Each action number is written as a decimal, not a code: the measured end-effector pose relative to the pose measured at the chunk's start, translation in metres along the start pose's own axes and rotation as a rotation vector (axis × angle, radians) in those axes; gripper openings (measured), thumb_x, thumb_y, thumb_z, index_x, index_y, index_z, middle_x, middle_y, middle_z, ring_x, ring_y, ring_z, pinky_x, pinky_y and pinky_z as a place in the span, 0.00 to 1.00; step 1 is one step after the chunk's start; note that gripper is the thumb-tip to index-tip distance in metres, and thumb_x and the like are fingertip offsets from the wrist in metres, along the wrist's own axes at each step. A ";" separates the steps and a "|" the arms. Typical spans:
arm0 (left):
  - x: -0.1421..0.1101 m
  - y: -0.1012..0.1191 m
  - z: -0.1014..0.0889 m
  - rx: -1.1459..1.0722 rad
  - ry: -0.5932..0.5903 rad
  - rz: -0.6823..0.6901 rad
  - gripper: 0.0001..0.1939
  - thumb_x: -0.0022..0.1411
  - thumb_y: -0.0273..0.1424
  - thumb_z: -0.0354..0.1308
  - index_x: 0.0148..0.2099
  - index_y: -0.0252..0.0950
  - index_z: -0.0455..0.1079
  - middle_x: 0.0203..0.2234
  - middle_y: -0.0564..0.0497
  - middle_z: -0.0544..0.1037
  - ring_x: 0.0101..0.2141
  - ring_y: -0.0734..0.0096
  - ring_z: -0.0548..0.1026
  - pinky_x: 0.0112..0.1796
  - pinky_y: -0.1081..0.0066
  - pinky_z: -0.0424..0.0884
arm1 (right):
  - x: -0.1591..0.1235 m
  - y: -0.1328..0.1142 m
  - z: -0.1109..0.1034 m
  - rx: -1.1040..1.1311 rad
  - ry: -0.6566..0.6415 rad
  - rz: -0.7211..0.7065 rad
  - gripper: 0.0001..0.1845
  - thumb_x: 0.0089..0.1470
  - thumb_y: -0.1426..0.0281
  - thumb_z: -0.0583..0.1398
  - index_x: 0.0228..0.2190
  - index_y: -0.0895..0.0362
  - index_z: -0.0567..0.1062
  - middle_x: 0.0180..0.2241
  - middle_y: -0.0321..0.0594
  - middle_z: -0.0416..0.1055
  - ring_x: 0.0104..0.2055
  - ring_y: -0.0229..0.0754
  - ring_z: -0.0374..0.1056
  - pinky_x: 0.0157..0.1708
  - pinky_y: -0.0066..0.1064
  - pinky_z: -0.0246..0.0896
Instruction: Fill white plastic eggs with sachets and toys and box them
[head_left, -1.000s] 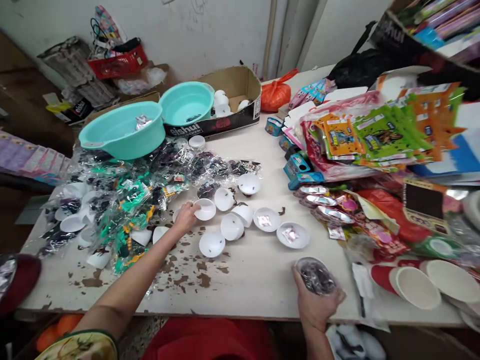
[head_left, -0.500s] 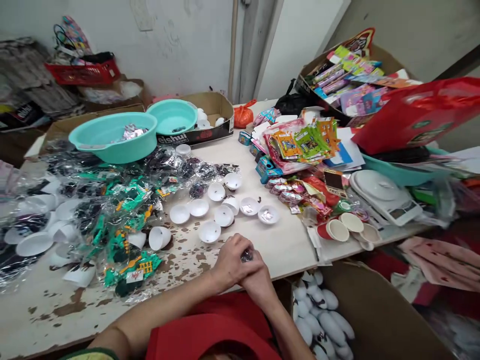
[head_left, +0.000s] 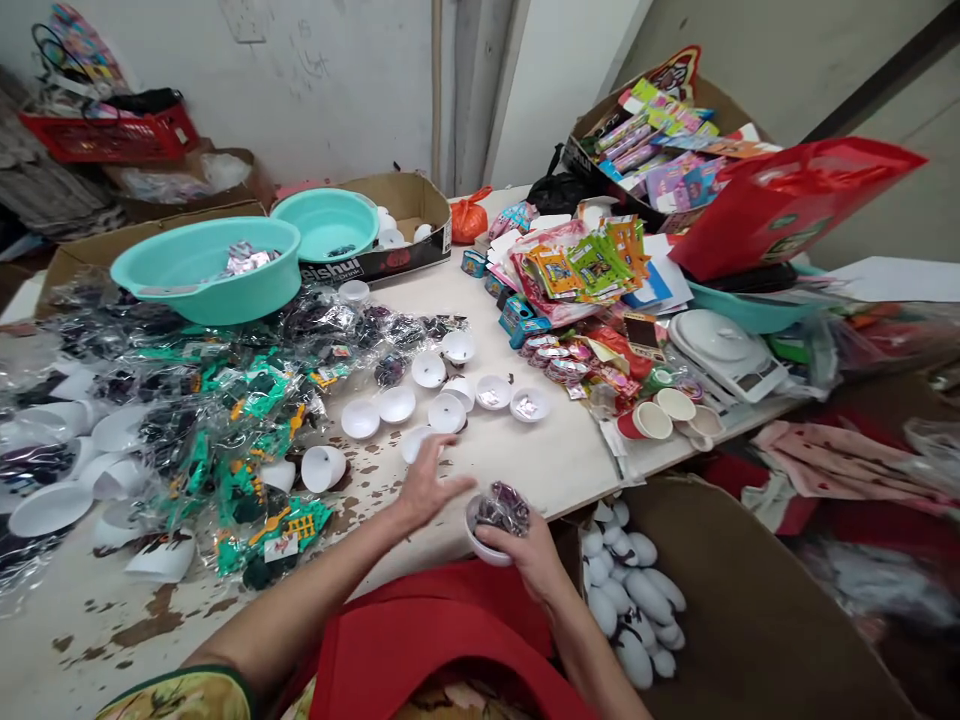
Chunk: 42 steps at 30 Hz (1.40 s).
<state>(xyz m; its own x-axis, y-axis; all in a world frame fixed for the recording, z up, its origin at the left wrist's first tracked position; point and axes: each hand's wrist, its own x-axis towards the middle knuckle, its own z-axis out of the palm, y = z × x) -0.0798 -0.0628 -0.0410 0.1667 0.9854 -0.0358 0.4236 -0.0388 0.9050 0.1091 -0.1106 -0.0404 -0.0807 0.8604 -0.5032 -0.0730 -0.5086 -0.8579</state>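
Note:
My right hand [head_left: 531,555] holds a white plastic egg half [head_left: 480,545] near the table's front edge. Packed into its opening is a clear plastic packet of dark purplish pieces [head_left: 504,508], with my thumb against it. To the left, my left hand [head_left: 429,488] is raised with fingers spread and nothing in it. Its fingertips overlap a white egg half [head_left: 414,443] in the view; whether they touch it I cannot tell. Beyond stand several more white egg halves, one with a small silvery packet inside [head_left: 529,404].
Clear bags of green and orange parts [head_left: 259,500] cover the left side. Turquoise basins [head_left: 217,275] stand behind. A white scale [head_left: 724,350], paper cups [head_left: 651,422] and snack packets [head_left: 592,265] lie right. Below the edge, a cardboard box [head_left: 750,590] contains white eggs [head_left: 645,590].
My hands were clasped together around something dark. They have parted: the left has opened and moved left, while the right now shows the egg half and packet. The view has shifted slightly.

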 end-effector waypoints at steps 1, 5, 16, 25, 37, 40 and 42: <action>0.003 -0.015 -0.007 0.066 0.034 -0.102 0.24 0.53 0.37 0.63 0.51 0.40 0.64 0.51 0.43 0.70 0.57 0.54 0.62 0.57 0.55 0.57 | 0.002 0.002 -0.003 0.028 0.035 0.002 0.35 0.31 0.66 0.73 0.46 0.58 0.75 0.40 0.43 0.78 0.44 0.53 0.72 0.49 0.44 0.64; 0.000 -0.067 -0.018 0.122 -0.044 -0.360 0.08 0.56 0.38 0.60 0.33 0.40 0.68 0.33 0.47 0.76 0.49 0.52 0.69 0.54 0.51 0.60 | 0.008 0.009 -0.012 0.056 0.062 0.034 0.38 0.28 0.65 0.75 0.45 0.59 0.75 0.40 0.45 0.78 0.44 0.54 0.73 0.50 0.46 0.64; -0.012 -0.089 -0.006 0.167 0.241 -0.590 0.21 0.63 0.45 0.49 0.52 0.38 0.65 0.48 0.42 0.69 0.53 0.54 0.66 0.50 0.56 0.65 | 0.010 0.015 -0.011 0.021 -0.021 0.128 0.34 0.29 0.64 0.74 0.42 0.60 0.77 0.38 0.45 0.79 0.42 0.53 0.74 0.49 0.46 0.64; -0.014 -0.054 0.011 0.368 -0.076 -0.639 0.29 0.50 0.41 0.63 0.54 0.42 0.65 0.46 0.42 0.69 0.47 0.46 0.72 0.45 0.54 0.67 | 0.015 0.010 -0.011 -0.145 -0.076 0.040 0.36 0.30 0.67 0.72 0.47 0.60 0.75 0.38 0.43 0.79 0.41 0.50 0.73 0.48 0.42 0.64; 0.005 0.032 -0.019 -0.013 -0.798 0.035 0.27 0.46 0.39 0.68 0.49 0.41 0.68 0.43 0.50 0.65 0.47 0.60 0.65 0.51 0.61 0.63 | 0.015 -0.002 -0.009 -0.555 -0.350 0.107 0.28 0.22 0.72 0.72 0.33 0.57 0.78 0.32 0.35 0.77 0.37 0.48 0.69 0.38 0.35 0.64; 0.003 0.032 -0.020 -0.174 -0.787 -0.103 0.27 0.48 0.39 0.67 0.50 0.42 0.66 0.42 0.51 0.66 0.44 0.63 0.66 0.43 0.66 0.68 | 0.013 -0.016 -0.020 -0.416 -0.374 0.118 0.29 0.28 0.69 0.71 0.38 0.57 0.76 0.35 0.36 0.76 0.40 0.47 0.69 0.40 0.35 0.64; -0.001 0.031 -0.019 -0.365 -0.695 -0.254 0.30 0.48 0.39 0.66 0.52 0.41 0.62 0.39 0.52 0.66 0.37 0.68 0.68 0.33 0.72 0.69 | 0.010 -0.023 -0.029 -0.141 -0.370 0.150 0.29 0.34 0.66 0.69 0.43 0.56 0.74 0.38 0.37 0.75 0.41 0.45 0.69 0.39 0.34 0.64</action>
<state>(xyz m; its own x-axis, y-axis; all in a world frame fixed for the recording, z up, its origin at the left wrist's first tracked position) -0.0834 -0.0618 -0.0053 0.6684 0.6251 -0.4031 0.2260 0.3456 0.9107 0.1385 -0.0894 -0.0291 -0.4334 0.6946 -0.5742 0.1016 -0.5954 -0.7970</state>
